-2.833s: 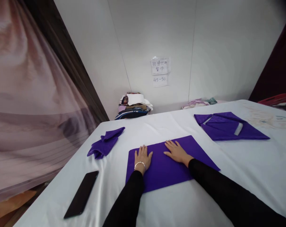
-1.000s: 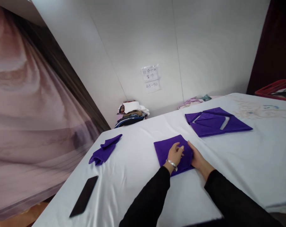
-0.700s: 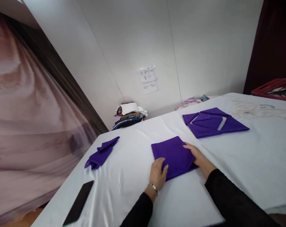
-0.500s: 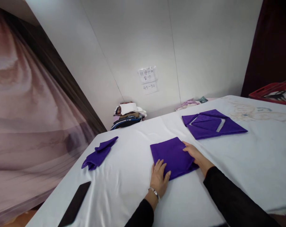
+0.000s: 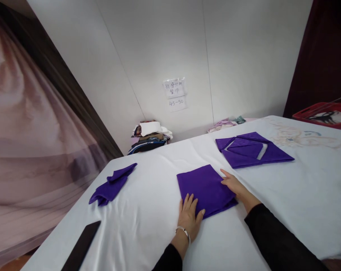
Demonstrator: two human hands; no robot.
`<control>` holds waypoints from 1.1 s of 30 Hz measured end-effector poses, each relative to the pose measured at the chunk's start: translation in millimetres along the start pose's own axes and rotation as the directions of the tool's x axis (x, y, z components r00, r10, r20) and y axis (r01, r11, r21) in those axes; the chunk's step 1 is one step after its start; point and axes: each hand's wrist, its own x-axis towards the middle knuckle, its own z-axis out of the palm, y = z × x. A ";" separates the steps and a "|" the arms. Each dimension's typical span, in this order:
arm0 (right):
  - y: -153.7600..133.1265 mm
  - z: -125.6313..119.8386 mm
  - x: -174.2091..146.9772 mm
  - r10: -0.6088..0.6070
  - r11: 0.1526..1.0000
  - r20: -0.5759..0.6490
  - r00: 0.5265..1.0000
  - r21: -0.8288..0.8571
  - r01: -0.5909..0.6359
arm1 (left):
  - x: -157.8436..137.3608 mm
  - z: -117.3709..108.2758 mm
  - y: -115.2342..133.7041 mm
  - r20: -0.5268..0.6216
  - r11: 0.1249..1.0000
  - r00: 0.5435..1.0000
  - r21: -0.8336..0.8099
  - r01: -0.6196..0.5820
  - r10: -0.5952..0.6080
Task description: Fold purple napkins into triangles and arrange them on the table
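Our left hand spreads on one folded cloth, central on one table; our right hand is at its right edge, grip unclear. One crumpled cloth lies left, one flat cloth farther right.

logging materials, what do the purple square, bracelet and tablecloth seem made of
Purple square: fabric, fairly smooth and matte, judging by its soft layered edge.
Bracelet: probably polished metal, from its silvery glints.
Tablecloth: fabric with a slight sheen, seen along its wrinkles; fibre unclear.

Chinese writing, “45-50” on wall papers
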 end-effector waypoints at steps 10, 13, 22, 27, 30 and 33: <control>31.7 -28.3 -6.5 -0.104 0.888 -0.087 0.991 -0.457 0.053 | -1.1 0.5 -3.1 0.072 0.996 0.997 0.088 -0.034 0.028; 35.2 -31.9 -23.3 -0.075 0.893 -0.077 0.994 -0.449 0.032 | -1.1 -2.4 -1.2 0.097 0.993 0.995 0.113 -0.035 0.024; 35.2 -44.3 -38.2 -0.135 0.878 -0.082 0.987 -0.471 0.081 | -11.8 -5.3 -10.3 -0.094 0.973 0.971 0.094 -0.212 0.220; 41.9 -43.6 -40.9 -0.157 0.861 -0.050 0.986 -0.496 0.112 | -17.7 -3.8 -17.4 -0.248 0.962 0.929 0.093 -0.259 0.274; 42.1 -40.2 -45.7 -0.179 0.816 -0.054 0.982 -0.566 0.117 | -19.5 -3.8 -18.5 -0.256 0.965 0.931 0.100 -0.241 0.259; 38.1 -36.6 -52.2 -0.240 0.724 -0.064 0.969 -0.676 0.135 | -21.0 -2.6 -19.5 -0.233 0.968 0.941 0.103 -0.228 0.247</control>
